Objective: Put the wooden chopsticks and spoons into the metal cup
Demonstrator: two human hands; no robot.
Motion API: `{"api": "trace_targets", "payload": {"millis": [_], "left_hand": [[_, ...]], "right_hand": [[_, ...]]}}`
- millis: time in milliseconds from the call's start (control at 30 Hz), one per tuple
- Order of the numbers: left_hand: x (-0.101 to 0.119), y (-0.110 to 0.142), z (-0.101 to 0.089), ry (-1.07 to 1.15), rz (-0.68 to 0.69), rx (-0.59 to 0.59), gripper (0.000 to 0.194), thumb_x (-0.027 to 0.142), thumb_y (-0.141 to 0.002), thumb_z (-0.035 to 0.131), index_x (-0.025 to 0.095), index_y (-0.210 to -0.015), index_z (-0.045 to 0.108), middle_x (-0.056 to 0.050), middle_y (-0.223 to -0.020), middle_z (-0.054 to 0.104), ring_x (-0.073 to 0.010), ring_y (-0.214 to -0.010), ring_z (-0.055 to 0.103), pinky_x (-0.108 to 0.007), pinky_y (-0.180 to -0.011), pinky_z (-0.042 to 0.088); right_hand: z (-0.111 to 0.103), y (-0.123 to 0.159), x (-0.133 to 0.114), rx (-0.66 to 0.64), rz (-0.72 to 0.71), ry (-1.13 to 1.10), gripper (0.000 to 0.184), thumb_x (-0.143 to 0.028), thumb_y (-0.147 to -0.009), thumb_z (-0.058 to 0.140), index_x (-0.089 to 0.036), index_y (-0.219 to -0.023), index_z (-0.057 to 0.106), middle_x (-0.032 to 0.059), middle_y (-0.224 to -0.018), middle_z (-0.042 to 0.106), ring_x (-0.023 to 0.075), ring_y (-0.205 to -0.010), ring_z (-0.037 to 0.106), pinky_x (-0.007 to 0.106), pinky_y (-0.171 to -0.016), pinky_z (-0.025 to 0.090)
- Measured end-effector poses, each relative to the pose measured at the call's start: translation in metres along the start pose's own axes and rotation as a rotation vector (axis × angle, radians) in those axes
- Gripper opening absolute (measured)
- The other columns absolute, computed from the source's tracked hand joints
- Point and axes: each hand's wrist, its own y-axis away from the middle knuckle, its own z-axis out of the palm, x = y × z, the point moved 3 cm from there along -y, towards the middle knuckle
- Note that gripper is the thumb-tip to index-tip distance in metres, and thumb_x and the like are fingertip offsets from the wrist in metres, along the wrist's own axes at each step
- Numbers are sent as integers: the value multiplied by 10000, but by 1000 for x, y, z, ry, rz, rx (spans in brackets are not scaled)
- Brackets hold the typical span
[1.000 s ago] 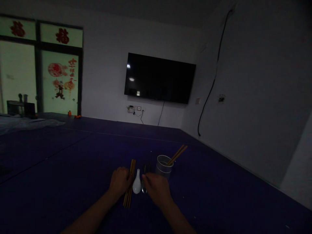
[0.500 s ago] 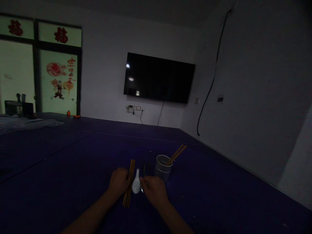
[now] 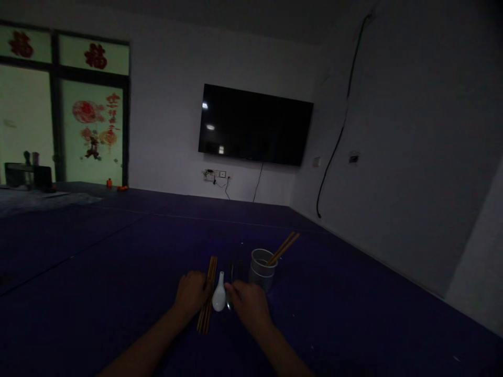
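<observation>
In the head view, my left hand (image 3: 192, 294) is resting at the lower centre of the frame, its fingers curling inward and the thumb side touching a bundle of wooden chopsticks (image 3: 203, 318). Whether those fingers are gripping it, I cannot tell. The bundle is lying lengthwise on the dark blue-purple desk (image 3: 118, 267), running from the centre toward the bottom edge. Just right of it a white spoon (image 3: 219, 300) is lying between my two hands, its bowl facing the bottom of the frame. My right hand (image 3: 248, 303) is reaching in from the lower right, fingers bunching narrowly over a metal spoon (image 3: 231, 270) and hiding its middle; I cannot tell whether they are closing on it. Behind that hand, right of centre, a grey cup (image 3: 262, 272) is standing upright, and two more chopsticks (image 3: 283, 248) are leaning out of it toward the upper right. High in the centre a dark television (image 3: 255, 125) is hanging on the wall.
</observation>
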Motion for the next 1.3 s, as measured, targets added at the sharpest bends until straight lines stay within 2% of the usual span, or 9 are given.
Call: {"api": "trace_targets", "payload": {"millis": [567,800,1300], "left_hand": [[1,1,-9,0,3,-4,287,251,-842,386,162,-793,655,-93,-887,681,-212,-905,605,-319,-789,395],[4,3,-12,1,37,-17,294,274,-847,387,168,-788,654,-95,-905,677,-214,-889,605,-317,-776,397],[0,-1,-5,-36,-3,-1,277,273,-816,390,160,-784,641,-98,-863,686,-221,-860,619,-321,-736,404]], "right_hand": [[1,1,-1,14,-44,29,430,-397,-945,367,-200,-675,639,27,-650,694,121,-578,635,250,-486,228],[1,0,-1,3,-36,18,425,-400,-942,376,-196,-671,632,31,-657,696,125,-586,638,239,-487,240],[-1,0,-1,-30,-27,15,439,-410,-943,362,-199,-692,654,40,-673,701,130,-605,647,241,-488,255]]}}
